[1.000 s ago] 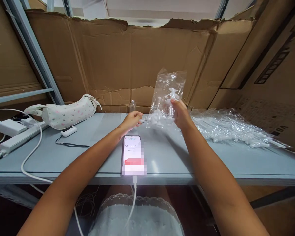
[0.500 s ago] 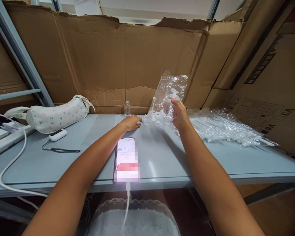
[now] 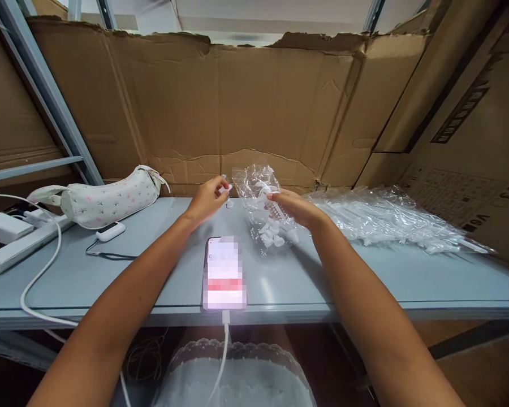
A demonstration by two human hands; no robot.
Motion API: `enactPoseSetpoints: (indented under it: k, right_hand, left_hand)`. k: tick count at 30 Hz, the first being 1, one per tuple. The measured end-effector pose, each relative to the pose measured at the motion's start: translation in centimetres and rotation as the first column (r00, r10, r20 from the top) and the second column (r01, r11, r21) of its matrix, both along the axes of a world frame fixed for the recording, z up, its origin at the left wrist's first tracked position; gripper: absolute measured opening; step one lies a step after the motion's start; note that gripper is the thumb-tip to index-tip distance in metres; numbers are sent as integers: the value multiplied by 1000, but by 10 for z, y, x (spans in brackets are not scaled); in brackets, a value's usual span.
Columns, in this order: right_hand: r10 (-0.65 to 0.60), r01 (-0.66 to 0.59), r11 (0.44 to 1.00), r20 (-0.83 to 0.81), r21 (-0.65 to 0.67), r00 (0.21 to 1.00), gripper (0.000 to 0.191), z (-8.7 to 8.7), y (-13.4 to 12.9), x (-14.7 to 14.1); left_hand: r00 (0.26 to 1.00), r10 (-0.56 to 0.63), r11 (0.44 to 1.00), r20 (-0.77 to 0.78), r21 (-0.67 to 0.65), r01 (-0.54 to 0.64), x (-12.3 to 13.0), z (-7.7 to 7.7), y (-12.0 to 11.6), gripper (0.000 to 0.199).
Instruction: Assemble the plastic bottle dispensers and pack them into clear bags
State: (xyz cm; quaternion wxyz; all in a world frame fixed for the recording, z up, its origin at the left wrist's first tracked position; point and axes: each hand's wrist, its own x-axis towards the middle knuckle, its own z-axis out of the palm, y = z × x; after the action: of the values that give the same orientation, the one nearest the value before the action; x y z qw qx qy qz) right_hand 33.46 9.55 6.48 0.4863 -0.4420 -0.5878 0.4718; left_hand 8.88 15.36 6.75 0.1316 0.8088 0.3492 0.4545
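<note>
Here, both hands work above the far half of a grey table [image 3: 110, 271], close together at its middle. The left hand [image 3: 206, 199] is raised off the surface, fingers pinched shut on 1 small white plastic piece [image 3: 224, 189] held at the fingertips; another small white bit lies just below it on the table. The right hand [image 3: 294, 208] reaches leftward, palm down, its fingertips closed on the crumpled clear plastic bag [image 3: 258, 198] near the bag's upper part. The bag sags down toward the table, and several small white pump parts [image 3: 274, 234] sit bunched in its lower end, just right of the phone. The phone [image 3: 224, 274] lies flat near the table's front edge between the 2 forearms, screen lit, with a white cable [image 3: 221, 350] running off its near end. To the right, a wide heap of clear-wrapped white parts [image 3: 385, 220] spreads along the table, well apart from the hands. To the left lies a floral pouch [image 3: 110, 198] against the cardboard backing [image 3: 237, 107], with a small white device on a dark strap [image 3: 110, 232] just in front of it. At the far left edge, white chargers and a power strip [image 3: 8, 240] trail a white cord across the table.
</note>
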Motion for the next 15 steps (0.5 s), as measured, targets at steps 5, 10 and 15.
enactPoseSetpoints:
  k: [5,10,15]
  right_hand:
    - [122,-125,991,79,41,989,22,-3,-4,-17]
    - [281,-289,956,126,45,951,20,-3,-10,-28]
    - [321,-332,942,171,45,932,23,-2,-12,-31]
  left_hand:
    - [974,65,996,217,40,-76,-14,13,-9,16]
    - [988,148,982,38,115,-151,-24,16,-14,18]
    - [994,105,988,-20,114,-103,-26,13,-13,35]
